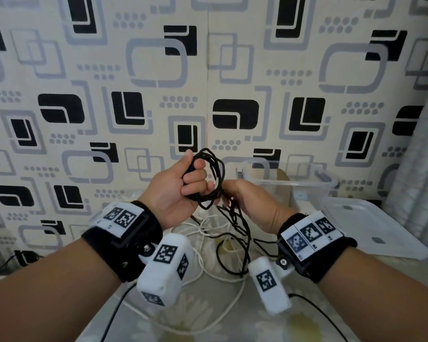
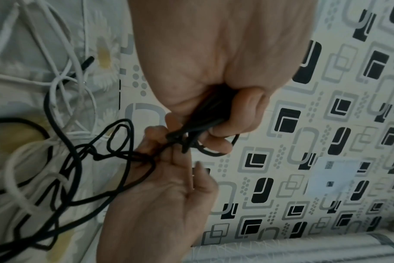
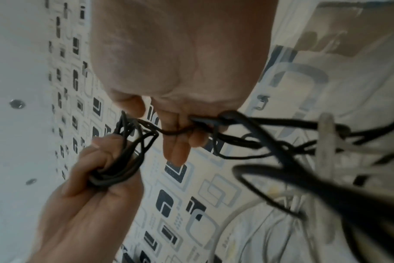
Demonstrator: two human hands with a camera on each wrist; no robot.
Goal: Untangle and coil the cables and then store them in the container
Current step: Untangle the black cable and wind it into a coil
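A thin black cable [image 1: 200, 198] is partly coiled, and my left hand [image 1: 190, 178] grips the bundle of loops, held up above the table. In the left wrist view those fingers [image 2: 234, 113] curl round the black loops [image 2: 200, 124]. My right hand [image 1: 232, 196] is just right of the coil and pinches the trailing black strand. The right wrist view shows that pinch [image 3: 191, 124] and the coil [image 3: 117, 165] in the left hand [image 3: 97, 178]. The rest of the black cable hangs down, tangled with white cables [image 1: 203, 233] on the table.
A clear plastic container [image 1: 307, 186] stands open at the back right by the patterned wall. Its white lid [image 1: 371, 225] lies flat to the right. The table wears a flowered cloth [image 1: 208, 317]. Black leads run from both wrist cameras over the front edge.
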